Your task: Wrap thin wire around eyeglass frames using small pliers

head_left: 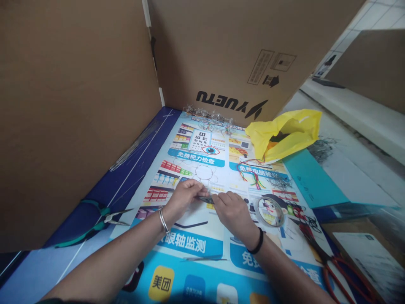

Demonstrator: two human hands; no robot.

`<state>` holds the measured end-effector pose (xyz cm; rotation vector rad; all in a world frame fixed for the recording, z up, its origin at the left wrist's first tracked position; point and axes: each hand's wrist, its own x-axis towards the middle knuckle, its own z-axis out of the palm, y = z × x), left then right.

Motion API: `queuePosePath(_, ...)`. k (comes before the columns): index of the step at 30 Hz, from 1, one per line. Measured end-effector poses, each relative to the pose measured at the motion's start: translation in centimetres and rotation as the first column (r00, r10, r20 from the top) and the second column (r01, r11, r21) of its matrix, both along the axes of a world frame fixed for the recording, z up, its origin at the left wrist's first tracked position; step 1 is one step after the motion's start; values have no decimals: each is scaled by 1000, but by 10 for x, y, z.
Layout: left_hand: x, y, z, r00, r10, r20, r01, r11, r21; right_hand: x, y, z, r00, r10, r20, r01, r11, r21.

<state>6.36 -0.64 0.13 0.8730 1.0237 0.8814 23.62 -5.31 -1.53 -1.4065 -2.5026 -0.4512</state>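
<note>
Over the middle of a printed poster, my left hand point(189, 193) is closed in a pinch; what its fingertips hold is too small to make out. Close on its right, my right hand point(233, 212) is wrapped round a dark metal tool point(206, 199), whose narrow tip points at the left fingertips. The rest of that tool is hidden in the palm. Just beyond the hands lies a flower-like shape of bent thin wire point(204, 172). Short straight wires point(205, 258) rest on the poster nearer me.
Green-handled pliers point(106, 219) lie at left, below a bundle of straight wires point(136, 145). Tangled wire point(209, 116) lines the cardboard wall point(221, 55). At right are a yellow bag point(284, 135), coloured cords point(257, 181), a tape roll point(260, 215) and red-handled scissors point(329, 259).
</note>
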Motion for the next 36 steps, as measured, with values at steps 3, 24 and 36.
queuePosePath(3, 0, 1, -3, 999, -22, -26, 24, 995, 98, -3, -1, 0, 998, -30, -50, 26, 997, -76)
queuePosePath(24, -9, 3, -7, 903, 29, -428, 193, 863, 467, -3, 0, -4, 956, -179, -232, 110, 953, -282)
queuePosePath(36, -14, 17, -15, 759, 142, -635, 328, 760, 561, 10, 14, -14, 599, -248, -762, 43, 959, -279)
